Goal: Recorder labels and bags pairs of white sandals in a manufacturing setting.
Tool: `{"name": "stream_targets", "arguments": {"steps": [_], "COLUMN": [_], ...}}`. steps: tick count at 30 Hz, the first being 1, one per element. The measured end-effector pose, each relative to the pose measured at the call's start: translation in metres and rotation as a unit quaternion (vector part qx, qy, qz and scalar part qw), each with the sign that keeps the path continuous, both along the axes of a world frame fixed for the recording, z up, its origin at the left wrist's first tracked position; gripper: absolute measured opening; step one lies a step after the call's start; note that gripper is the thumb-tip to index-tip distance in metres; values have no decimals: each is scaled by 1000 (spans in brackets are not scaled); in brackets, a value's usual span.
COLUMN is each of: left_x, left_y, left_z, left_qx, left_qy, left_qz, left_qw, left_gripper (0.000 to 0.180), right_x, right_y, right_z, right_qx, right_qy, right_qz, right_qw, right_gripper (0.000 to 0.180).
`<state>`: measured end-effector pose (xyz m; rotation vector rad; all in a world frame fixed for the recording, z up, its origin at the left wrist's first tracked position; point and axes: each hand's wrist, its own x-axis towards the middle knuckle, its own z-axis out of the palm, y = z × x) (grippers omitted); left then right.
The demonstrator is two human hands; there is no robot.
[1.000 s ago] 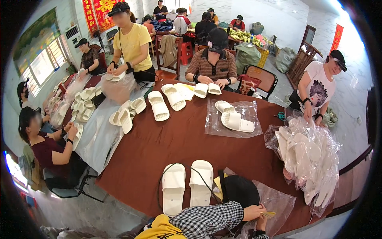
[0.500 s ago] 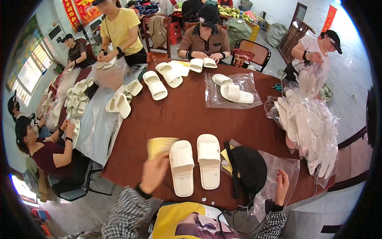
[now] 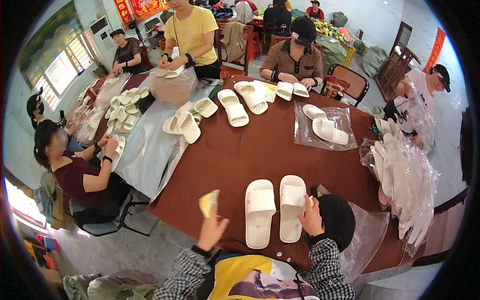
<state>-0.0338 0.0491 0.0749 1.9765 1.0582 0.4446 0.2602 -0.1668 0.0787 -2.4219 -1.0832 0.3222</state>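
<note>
Head view, looking down at a brown table (image 3: 240, 150). The left hand (image 3: 212, 231) is raised at the near edge, fingers pinched on a small yellow card (image 3: 208, 203). Two white slippers (image 3: 275, 210) lie side by side just right of it, long axes pointing away from the person. The right hand (image 3: 311, 219) rests against the right slipper's outer edge – fingers loosely together – beside a black cap (image 3: 337, 220). Half a second ago the card hung nearer the slippers; now it sits lower and farther left.
</note>
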Motion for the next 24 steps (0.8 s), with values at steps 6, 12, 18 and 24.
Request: {"name": "stream_targets", "arguments": {"steps": [6,12,18,24], "left_x": [96,110,91,63], "left_y": [-17,-5,3,-28], "left_z": [-49,-58,-56,-30], "left_qx": [85,118,91,71], "left_qy": [46,106,75,4], "left_qz": [-98,-79,-90,-79], "left_qw": [990,984,989,994], "left_gripper": [77,63,74,92], "right_x": [5,-12,-28,-54], "right_y": [12,11,10,-26], "right_z": [-34,-39,-36,-19], "right_qx": [-34,25,61,69], "right_qy": [41,15,49,32], "right_qz": [-49,-15,-25,-21], "right_qw": [997,999,997,997], "right_gripper": [73,59,65,48]}}
